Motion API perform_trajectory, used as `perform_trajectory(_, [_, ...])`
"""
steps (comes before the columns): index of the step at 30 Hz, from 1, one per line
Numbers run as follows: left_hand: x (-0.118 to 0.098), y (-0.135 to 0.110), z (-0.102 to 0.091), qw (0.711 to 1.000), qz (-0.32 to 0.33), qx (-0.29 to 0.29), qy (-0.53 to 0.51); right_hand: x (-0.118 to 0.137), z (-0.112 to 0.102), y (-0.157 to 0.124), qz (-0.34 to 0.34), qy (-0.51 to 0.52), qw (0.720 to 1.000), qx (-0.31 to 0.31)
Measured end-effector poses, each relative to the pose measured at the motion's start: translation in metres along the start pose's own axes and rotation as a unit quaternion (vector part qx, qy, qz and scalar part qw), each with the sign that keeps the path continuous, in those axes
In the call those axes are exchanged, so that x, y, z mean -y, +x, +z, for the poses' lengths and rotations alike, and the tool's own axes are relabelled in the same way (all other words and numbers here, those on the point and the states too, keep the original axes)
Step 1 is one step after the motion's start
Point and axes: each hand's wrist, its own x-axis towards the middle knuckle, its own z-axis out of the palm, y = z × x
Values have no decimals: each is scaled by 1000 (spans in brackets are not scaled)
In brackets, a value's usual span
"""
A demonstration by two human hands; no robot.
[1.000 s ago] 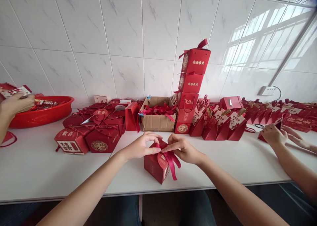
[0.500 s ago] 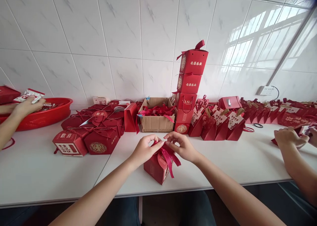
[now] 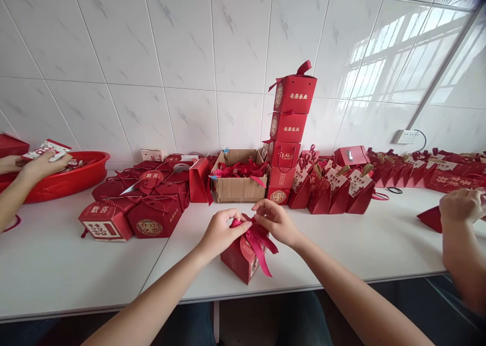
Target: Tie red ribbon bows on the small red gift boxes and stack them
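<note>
A small red gift box point(image 3: 238, 259) stands on the white table near its front edge, one corner toward me. On its top is a dark pink ribbon point(image 3: 259, 242), whose two tails hang down over the box's right side. My left hand point(image 3: 225, 234) pinches the ribbon between thumb and fingers at the left of the box top. From the right, my right hand point(image 3: 276, 222) grips the same ribbon close by, fingers bent. The exact shape of the knot is partly hidden by my fingers.
Behind the box sits a cardboard box point(image 3: 241, 189) of red ribbons, beside a tall stack of red boxes point(image 3: 291, 128). Red boxes point(image 3: 154, 215) crowd the left; bags point(image 3: 359, 191) line the right. Other people's hands work at a red basin point(image 3: 85, 171) and at far right.
My hands stay at the ribbon, with only slight finger movement. The co-worker's hand at right has shifted right, off a red piece on the table. At left, a hand holds a packet slightly lower.
</note>
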Motion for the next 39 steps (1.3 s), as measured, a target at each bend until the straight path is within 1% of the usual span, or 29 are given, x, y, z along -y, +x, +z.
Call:
perform_trajectory(5, [4, -2, 3, 1000, -3, -4, -3, 0, -1, -1, -10, -18, 1000, -9])
perform_trajectory(9, [9, -3, 6, 1000, 10, -10, 27, 0, -2, 1, -17, -44, 999, -21])
perform_trajectory(13, [12, -4, 6, 999, 24, -21, 34, 0, -6, 3, -16, -37, 999, -9])
perform_trajectory(15, [13, -5, 5, 999, 23, -16, 21, 1, -10, 4, 17, -28, 999, 5])
perform_trajectory(17, [14, -5, 4, 1000, 19, -11, 9, 3, -15, 5, 70, -32, 997, 11])
perform_trajectory(19, [14, -6, 4, 1000, 17, -11, 2, 7, -17, 5, 111, -54, 992, 23])
perform_trajectory(20, [13, -6, 4, 1000, 18, -12, 1, 8, -17, 5, 119, -71, 990, 36])
perform_trajectory(23, [11, -6, 5, 1000, 18, -15, 6, 11, -13, 5, 105, -123, 985, 62])
perform_trajectory(26, [7, -6, 7, 999, 23, -21, 10, 11, -7, 6, 69, -141, 987, 44])
perform_trajectory(29, [7, -5, 10, 998, 24, -51, 12, 9, -4, 8, 46, -133, 989, 34])
perform_trajectory(32, [9, -4, 13, 997, 12, -73, 23, 8, -4, 8, 47, -133, 990, 16])
perform_trajectory(39, [8, -5, 13, 996, 26, -76, 29, 7, -6, 6, 62, -124, 990, -28])
